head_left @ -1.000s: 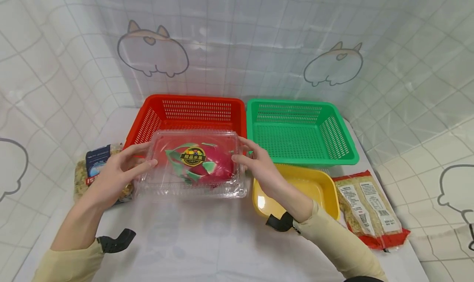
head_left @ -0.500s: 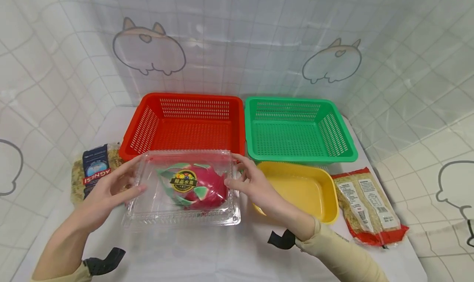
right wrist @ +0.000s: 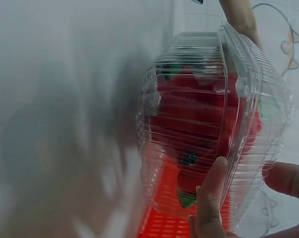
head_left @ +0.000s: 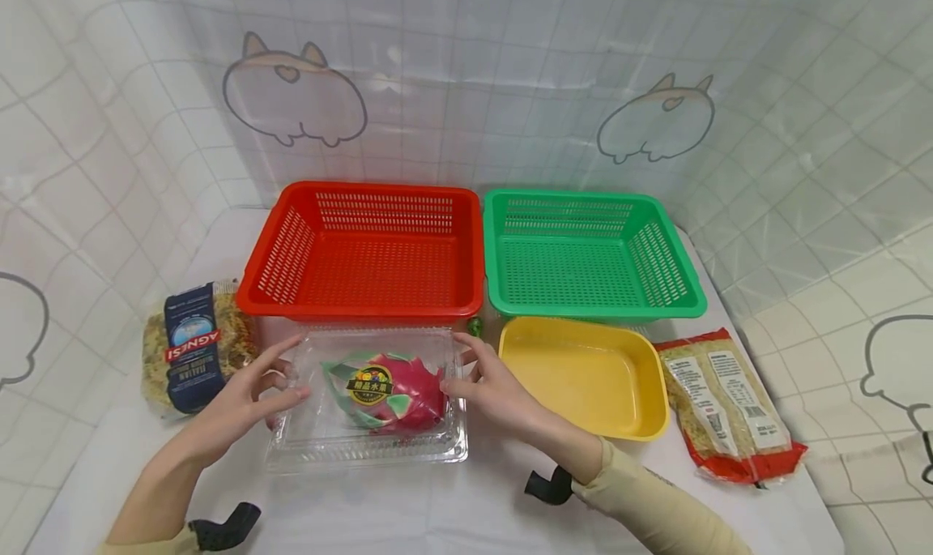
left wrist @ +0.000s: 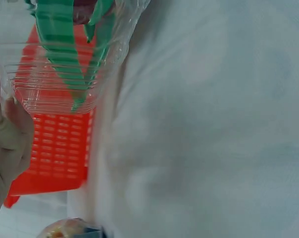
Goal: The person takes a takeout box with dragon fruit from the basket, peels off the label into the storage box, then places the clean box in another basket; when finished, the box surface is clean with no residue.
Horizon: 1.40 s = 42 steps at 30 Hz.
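White sheeting [head_left: 481, 101] printed with grey grid lines rises behind and on both sides, two cartoon dog drawings [head_left: 295, 97] on its far face, and a white, faintly creased table [head_left: 408, 514] spreads out below. From my head view, a red basket [head_left: 360, 309] and a green basket [head_left: 594, 310] stand side by side at the back, with a yellow tray [head_left: 583, 377] just in front of the green one. On the left, a pasta bag [head_left: 197, 348] lies by the red basket's near corner; on the right, a red-ended bag [head_left: 729, 409] lies just beside the tray. Between red basket and tray sits a small green thing [head_left: 475, 326], too small for me to identify. Directly in front of the red basket I have the clear box [head_left: 313, 425], its lid down over a pink fruit [head_left: 419, 401]; I cannot tell whether its base touches the table. The left hand [head_left: 236, 405] grips the left end, thumb over the edge, fingers curled at the side. The right hand [head_left: 499, 397] pinches the opposite end between thumb and fingers. Space is tight: the right hand hides part of the tray's left edge, and the pasta bag lies near the left hand.
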Tool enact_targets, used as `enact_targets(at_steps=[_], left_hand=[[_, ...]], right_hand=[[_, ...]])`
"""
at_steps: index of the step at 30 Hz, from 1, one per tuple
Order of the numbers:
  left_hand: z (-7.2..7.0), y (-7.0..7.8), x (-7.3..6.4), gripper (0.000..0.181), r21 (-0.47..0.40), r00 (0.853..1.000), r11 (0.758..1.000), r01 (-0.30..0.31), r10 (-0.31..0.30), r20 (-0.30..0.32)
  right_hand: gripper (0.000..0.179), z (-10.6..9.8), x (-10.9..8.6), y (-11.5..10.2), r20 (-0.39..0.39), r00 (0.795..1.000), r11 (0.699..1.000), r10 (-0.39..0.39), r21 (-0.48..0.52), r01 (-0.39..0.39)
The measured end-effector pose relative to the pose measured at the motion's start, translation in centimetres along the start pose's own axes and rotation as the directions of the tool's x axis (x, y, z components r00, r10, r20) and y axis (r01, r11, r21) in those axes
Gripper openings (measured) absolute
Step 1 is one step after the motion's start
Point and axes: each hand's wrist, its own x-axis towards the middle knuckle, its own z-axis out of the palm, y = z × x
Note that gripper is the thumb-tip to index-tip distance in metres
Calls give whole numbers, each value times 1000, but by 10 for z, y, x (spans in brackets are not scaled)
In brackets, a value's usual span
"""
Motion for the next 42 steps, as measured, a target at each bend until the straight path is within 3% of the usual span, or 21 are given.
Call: enact_targets(at_steps=[15,26,31,37,40,42], left_hand=[[3,-13,20,75,-43,999,999,-15,16,31],[3,-16,26,78,-56,998,997,50,-48,34],[2,-16,28,80,-58,996,995,82,-79,46],[3,-18,29,82,-56,994,993,102,-99,55],[4,-19,30,82,-56,994,993,102,-99,54],[4,-20,30,82,-56,994,993,101,-98,53]], right_hand=[[73,0,10,10,-14,1000,1000,12,-15,-13],[72,0,12,8,35,999,999,-34,-31,35],[73,1,12,6,-9,999,998,-42,-47,41],[57,5,10,-2,-147,975,982,-166,-110,151],[48,9,9,-10,-140,960,964,-243,-141,224],[45,13,10,-16,-91,952,947,-293,-163,276]])
